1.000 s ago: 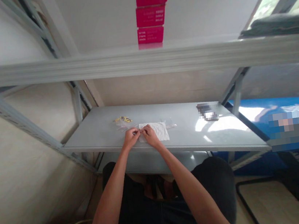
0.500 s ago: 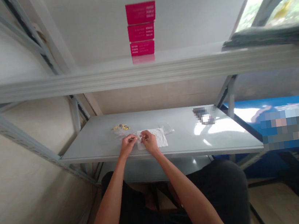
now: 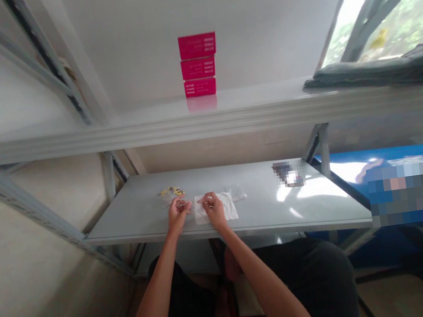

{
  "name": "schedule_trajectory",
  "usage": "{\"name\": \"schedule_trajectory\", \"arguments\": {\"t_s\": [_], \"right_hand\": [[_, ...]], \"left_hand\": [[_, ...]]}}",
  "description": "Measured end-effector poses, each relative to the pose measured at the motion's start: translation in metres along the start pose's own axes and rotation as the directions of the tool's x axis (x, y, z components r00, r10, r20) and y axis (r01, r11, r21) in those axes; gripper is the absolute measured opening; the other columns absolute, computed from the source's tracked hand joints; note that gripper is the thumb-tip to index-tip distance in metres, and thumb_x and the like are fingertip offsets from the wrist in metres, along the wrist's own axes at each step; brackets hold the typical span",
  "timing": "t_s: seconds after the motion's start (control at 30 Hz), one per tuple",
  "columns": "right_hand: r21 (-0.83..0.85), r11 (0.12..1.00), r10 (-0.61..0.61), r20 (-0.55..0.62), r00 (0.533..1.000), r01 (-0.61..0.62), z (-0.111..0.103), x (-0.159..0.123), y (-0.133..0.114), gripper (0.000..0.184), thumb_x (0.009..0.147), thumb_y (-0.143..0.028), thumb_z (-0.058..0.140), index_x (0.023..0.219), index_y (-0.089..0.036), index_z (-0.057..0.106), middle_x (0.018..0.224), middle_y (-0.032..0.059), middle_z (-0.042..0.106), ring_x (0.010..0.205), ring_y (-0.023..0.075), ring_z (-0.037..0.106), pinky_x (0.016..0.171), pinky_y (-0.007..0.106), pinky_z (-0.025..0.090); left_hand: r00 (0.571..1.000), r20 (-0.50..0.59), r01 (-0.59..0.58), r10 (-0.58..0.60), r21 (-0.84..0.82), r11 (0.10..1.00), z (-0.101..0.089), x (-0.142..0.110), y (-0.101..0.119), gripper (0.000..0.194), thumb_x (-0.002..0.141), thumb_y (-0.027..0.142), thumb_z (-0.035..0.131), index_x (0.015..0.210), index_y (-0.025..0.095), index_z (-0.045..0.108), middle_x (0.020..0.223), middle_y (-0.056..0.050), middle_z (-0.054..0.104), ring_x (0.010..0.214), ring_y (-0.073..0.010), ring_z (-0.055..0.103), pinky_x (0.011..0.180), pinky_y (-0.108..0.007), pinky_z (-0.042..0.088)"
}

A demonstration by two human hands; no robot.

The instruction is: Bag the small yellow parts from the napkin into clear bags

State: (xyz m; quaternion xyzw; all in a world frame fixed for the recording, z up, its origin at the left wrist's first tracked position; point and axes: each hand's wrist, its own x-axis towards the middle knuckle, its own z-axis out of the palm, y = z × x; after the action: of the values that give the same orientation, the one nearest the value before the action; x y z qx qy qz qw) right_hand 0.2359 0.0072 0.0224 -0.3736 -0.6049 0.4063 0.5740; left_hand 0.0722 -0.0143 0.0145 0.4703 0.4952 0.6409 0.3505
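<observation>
Head view, and I see two bare hands working close together near the front edge of a grey desk [image 3: 261, 209]. The left grip [image 3: 179, 208] has its fingers partly curled, thumb toward the fingertips; whether anything is pinched there, I cannot tell. Just to its right, the right grip [image 3: 213, 207] is bent over a white packet [image 3: 227, 205], fingers drawn in, and from here I cannot make out what they have between them, if anything. That packet lies flat and creased on the desk, showing on both sides of the right grip. A clear plastic bag [image 3: 239, 195] sits just beyond the packet, to the right of that same grip. Past the left grip, slightly to its left, is a small scatter of yellow pieces [image 3: 176, 190], with clear plastic [image 3: 167, 200] next to them on the near side. Well off to the right of both grips, toward the back, lies a dark item [image 3: 289, 174], blurred out. Higher than the grips runs an upper shelf [image 3: 134, 135] bearing three stacked pink boxes [image 3: 199, 67] and, farther right, folded dark cloth [image 3: 379, 74].
</observation>
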Motion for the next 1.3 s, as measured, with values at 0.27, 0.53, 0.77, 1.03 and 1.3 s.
{"name": "schedule_trajectory", "arguments": {"t_s": [0.27, 0.53, 0.77, 1.03, 1.3], "right_hand": [[-0.117, 0.993, 0.013, 0.185, 0.983, 0.009, -0.017, 0.012, 0.002, 0.028, 0.084, -0.047, 0.065, 0.074, -0.022, 0.074, 0.07, 0.0041, 0.071, 0.06, 0.0175, 0.06, 0.054, 0.027, 0.044], [0.025, 0.99, 0.128, 0.281, 0.951, -0.14, -0.061, 0.044, 0.012, 0.037, 0.074, -0.052, 0.077, 0.07, -0.017, 0.068, 0.053, 0.0004, 0.063, 0.038, 0.0096, 0.045, 0.038, 0.022, 0.032], [0.157, 0.972, 0.119, 0.303, 0.946, -0.173, -0.071, 0.045, 0.026, 0.05, 0.075, -0.049, 0.078, 0.112, -0.023, 0.056, 0.081, -0.0005, 0.074, 0.05, 0.0116, 0.061, 0.04, 0.018, 0.041], [-0.017, 0.998, 0.068, 0.279, 0.958, -0.065, -0.071, 0.04, 0.032, 0.025, 0.086, -0.038, 0.061, 0.095, -0.017, 0.072, 0.066, 0.0025, 0.07, 0.049, 0.0117, 0.058, 0.048, 0.022, 0.044], [-0.059, 0.996, 0.075, 0.24, 0.968, -0.062, -0.069, 0.044, 0.044, 0.021, 0.081, -0.034, 0.061, 0.083, -0.016, 0.071, 0.067, 0.0046, 0.07, 0.057, 0.0145, 0.062, 0.051, 0.023, 0.044]], "left_hand": [[1.0, -0.005, 0.008, -0.008, -0.01, 1.0, 0.0, 0.002, 0.002, 0.069, 0.072, 0.049, 0.082, 0.131, 0.021, 0.06, 0.101, -0.007, 0.067, 0.084, -0.0183, 0.067, 0.058, -0.023, 0.055], [0.998, 0.027, 0.066, -0.065, -0.043, 0.997, 0.008, 0.009, 0.004, 0.047, 0.061, 0.032, 0.088, 0.103, 0.017, 0.075, 0.096, -0.008, 0.077, 0.087, -0.0213, 0.072, 0.075, -0.033, 0.06], [0.998, -0.059, 0.022, -0.015, 0.118, 0.993, 0.01, 0.01, -0.002, 0.038, 0.069, 0.038, 0.084, 0.1, 0.016, 0.079, 0.099, -0.01, 0.08, 0.085, -0.0219, 0.074, 0.08, -0.034, 0.059], [0.997, -0.062, 0.043, -0.035, 0.142, 0.989, 0.015, 0.004, -0.002, 0.051, 0.072, 0.043, 0.084, 0.113, 0.014, 0.077, 0.105, -0.012, 0.079, 0.087, -0.0243, 0.076, 0.082, -0.037, 0.062], [0.999, 0.01, 0.037, -0.038, 0.073, 0.997, 0.018, 0.005, -0.002, 0.068, 0.075, 0.045, 0.081, 0.132, 0.014, 0.063, 0.131, -0.02, 0.068, 0.1, -0.0276, 0.076, 0.086, -0.041, 0.062]]}}
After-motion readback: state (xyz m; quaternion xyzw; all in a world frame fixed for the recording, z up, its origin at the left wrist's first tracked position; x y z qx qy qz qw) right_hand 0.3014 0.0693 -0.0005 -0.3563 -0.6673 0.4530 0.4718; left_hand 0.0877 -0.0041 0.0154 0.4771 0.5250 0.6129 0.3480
